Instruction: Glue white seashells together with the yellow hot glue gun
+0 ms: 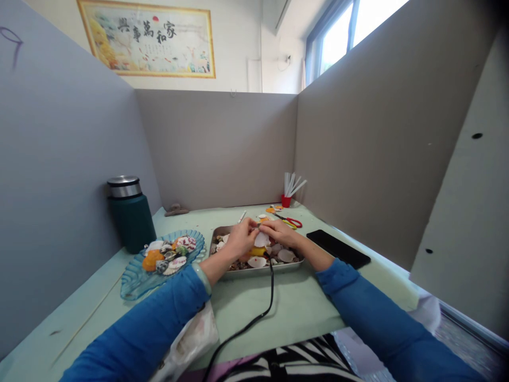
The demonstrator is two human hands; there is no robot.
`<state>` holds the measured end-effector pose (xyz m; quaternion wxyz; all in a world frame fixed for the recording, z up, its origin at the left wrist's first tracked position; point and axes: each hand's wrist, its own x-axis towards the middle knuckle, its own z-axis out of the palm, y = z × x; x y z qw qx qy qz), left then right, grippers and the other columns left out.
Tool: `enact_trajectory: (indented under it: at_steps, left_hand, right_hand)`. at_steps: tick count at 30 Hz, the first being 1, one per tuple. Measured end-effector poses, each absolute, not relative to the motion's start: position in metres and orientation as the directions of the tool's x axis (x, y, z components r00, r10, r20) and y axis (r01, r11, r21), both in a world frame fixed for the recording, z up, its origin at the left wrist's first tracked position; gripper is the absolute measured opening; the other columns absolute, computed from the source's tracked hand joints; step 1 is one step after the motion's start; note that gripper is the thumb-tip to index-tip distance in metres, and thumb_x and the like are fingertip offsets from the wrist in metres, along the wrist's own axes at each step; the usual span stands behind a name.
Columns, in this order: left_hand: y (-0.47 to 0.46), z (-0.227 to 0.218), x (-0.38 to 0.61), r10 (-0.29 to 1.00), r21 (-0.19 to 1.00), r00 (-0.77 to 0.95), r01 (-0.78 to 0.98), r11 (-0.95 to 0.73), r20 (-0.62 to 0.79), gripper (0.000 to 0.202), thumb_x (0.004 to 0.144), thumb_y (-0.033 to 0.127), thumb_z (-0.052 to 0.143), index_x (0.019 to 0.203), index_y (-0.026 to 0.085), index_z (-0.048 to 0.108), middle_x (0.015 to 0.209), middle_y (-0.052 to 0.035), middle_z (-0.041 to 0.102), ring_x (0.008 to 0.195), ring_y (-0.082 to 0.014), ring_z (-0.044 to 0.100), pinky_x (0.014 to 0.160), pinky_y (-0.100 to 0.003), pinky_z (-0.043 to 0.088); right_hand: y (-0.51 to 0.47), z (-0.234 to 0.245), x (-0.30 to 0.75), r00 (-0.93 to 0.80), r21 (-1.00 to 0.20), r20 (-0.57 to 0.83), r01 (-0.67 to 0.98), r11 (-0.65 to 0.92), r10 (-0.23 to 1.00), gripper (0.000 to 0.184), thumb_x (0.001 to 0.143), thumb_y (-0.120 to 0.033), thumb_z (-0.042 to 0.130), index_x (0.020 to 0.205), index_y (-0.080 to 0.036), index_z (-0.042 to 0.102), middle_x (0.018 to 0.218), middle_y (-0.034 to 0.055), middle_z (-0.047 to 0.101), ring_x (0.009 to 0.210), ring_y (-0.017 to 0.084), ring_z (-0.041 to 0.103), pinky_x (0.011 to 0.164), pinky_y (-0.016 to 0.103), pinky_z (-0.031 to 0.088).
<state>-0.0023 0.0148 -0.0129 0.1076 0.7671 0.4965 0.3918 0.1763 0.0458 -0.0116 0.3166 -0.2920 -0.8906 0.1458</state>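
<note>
My left hand (241, 237) and my right hand (280, 233) meet above a metal tray (260, 272) of shells. Their fingers are closed in a pinch around the upper part of a white seashell (262, 240). Whatever else the fingertips may hold is too small to make out. Just below the hands lies a yellow tool (259, 251), partly covered, with a black cord (272, 289) running from it toward my lap. Another white shell (256, 261) rests at the tray's near side, among several shells and small brown pieces.
On the left are a blue glass dish (137, 284) of shells and a dark green bottle (131, 223). Red-handled scissors (293, 222), a red cup (286, 201) with white sticks (292, 184) and a black phone (338, 248) lie rightward. Grey partitions (218, 148) surround the table.
</note>
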Motion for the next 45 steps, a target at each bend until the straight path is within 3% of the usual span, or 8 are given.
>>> enact_trajectory:
  at_steps: [12, 33, 45]
  left_hand:
    - [0.0114, -0.0072, 0.0001, 0.857, 0.475, 0.217, 0.755, -0.451, 0.468, 0.016, 0.086, 0.026, 0.052, 0.091, 0.015, 0.062, 0.085, -0.0053, 0.068, 0.075, -0.0151, 0.061, 0.064, -0.024, 0.040]
    - [0.0128, -0.0093, -0.0011, 0.857, 0.544, 0.172, 0.708, -0.451, 0.486, 0.012, 0.085, 0.023, 0.053, 0.091, 0.017, 0.061, 0.080, -0.0028, 0.068, 0.067, -0.0130, 0.061, 0.064, -0.023, 0.044]
    - [0.0152, -0.0115, -0.0017, 0.859, 0.503, 0.200, 0.740, -0.448, 0.471, 0.018, 0.087, 0.027, 0.050, 0.097, 0.017, 0.060, 0.091, -0.0060, 0.070, 0.082, -0.0170, 0.064, 0.071, -0.026, 0.045]
  right_hand:
    - [0.0465, -0.0119, 0.1764, -0.633, -0.440, 0.480, 0.426, 0.791, 0.608, 0.038, 0.095, -0.042, 0.036, 0.072, -0.016, 0.052, 0.059, -0.0009, 0.049, 0.060, 0.013, 0.046, 0.057, 0.023, 0.035]
    - [0.0429, -0.0097, 0.1753, -0.623, -0.425, 0.500, 0.429, 0.797, 0.601, 0.038, 0.094, -0.044, 0.039, 0.079, -0.016, 0.059, 0.061, -0.0002, 0.052, 0.063, 0.014, 0.049, 0.059, 0.024, 0.037]
    - [0.0436, -0.0108, 0.1755, -0.617, -0.472, 0.464, 0.435, 0.767, 0.635, 0.036, 0.094, -0.041, 0.039, 0.079, -0.015, 0.058, 0.056, -0.0013, 0.050, 0.056, 0.013, 0.049, 0.056, 0.023, 0.038]
